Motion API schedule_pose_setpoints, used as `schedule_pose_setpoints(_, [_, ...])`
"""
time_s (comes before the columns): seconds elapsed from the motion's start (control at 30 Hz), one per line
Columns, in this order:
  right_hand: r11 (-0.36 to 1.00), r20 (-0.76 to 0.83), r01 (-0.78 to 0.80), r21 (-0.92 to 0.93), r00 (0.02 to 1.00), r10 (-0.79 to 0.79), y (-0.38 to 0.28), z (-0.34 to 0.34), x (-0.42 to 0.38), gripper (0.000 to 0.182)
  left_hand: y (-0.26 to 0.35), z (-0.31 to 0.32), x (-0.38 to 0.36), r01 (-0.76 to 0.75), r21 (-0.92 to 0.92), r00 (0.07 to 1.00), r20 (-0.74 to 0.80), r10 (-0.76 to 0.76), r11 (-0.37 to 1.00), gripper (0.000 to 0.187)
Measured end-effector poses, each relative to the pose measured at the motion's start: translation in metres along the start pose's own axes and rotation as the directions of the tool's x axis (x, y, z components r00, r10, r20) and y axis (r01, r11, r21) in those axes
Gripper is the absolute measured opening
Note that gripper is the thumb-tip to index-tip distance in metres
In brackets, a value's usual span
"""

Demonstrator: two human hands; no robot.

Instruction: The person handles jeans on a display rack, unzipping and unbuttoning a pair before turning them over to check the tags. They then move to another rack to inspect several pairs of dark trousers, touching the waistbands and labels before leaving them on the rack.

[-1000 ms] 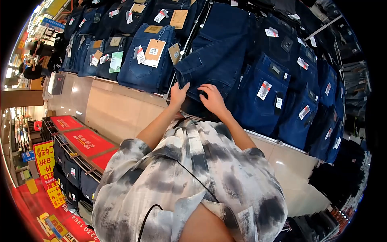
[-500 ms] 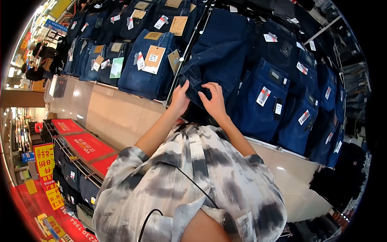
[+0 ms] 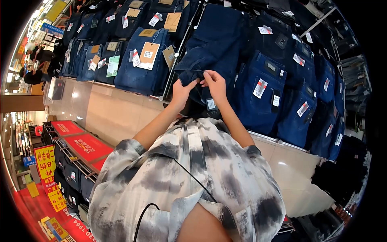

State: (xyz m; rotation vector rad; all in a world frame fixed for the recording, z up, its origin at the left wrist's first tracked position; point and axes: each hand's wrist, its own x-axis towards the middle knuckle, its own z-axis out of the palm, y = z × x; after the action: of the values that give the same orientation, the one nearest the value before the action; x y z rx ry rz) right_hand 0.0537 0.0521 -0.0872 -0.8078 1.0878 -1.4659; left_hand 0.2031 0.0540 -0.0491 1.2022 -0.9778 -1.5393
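A pair of dark blue jeans [image 3: 213,44] lies stretched away from me over the display, its waist end bunched up in front of my body. My left hand [image 3: 182,92] is closed on the waist end from the left, thumb pointing inward. From the right, my right hand [image 3: 215,85] pinches the same part, fingertips close to the left thumb. A small round spot, perhaps the button, shows between the fingertips. Below the right hand hangs a tag [image 3: 211,104] with a white label. Some fingers of both hands are hidden by cloth.
Folded jeans with tan tags [image 3: 146,60] lie left of a metal rail [image 3: 186,40]. More tagged jeans [image 3: 258,88] lie to the right. Red sign panels [image 3: 82,143] top a rack at lower left. People [image 3: 36,76] are far off at left.
Both hands have come closer together at the waist end, and the right fingers have closed on the cloth. A tag now shows below the right hand. The view has shifted slightly.
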Motion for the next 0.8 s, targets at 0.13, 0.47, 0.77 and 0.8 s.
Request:
schedule_pose_setpoints(0.13, [0.979,-0.017,-0.114,0.172,0.993,0.118,0.002,-0.006,-0.003,0.022,0.002,-0.005,0.000,0.071,-0.168,0.996,0.069,-0.060,0.983,0.024])
schedule_pose_setpoints(0.47, [0.994,-0.019,0.109,0.009,0.994,-0.109,0.001,-0.002,-0.008,0.018,0.005,0.002,0.001,0.139,-0.345,0.990,0.032,-0.136,0.928,0.024])
schedule_pose_setpoints(0.77, [0.734,0.167,0.497,-0.463,0.862,-0.479,-0.021,0.005,-0.022,0.022,0.008,0.014,0.000,0.103,-0.380,0.990,-0.051,-0.132,0.919,0.027])
schedule_pose_setpoints(0.8, [0.804,0.134,0.437,-0.404,0.897,-0.421,-0.020,0.004,-0.023,0.023,0.006,0.013,0.001,0.099,-0.376,0.991,-0.049,-0.126,0.921,0.028])
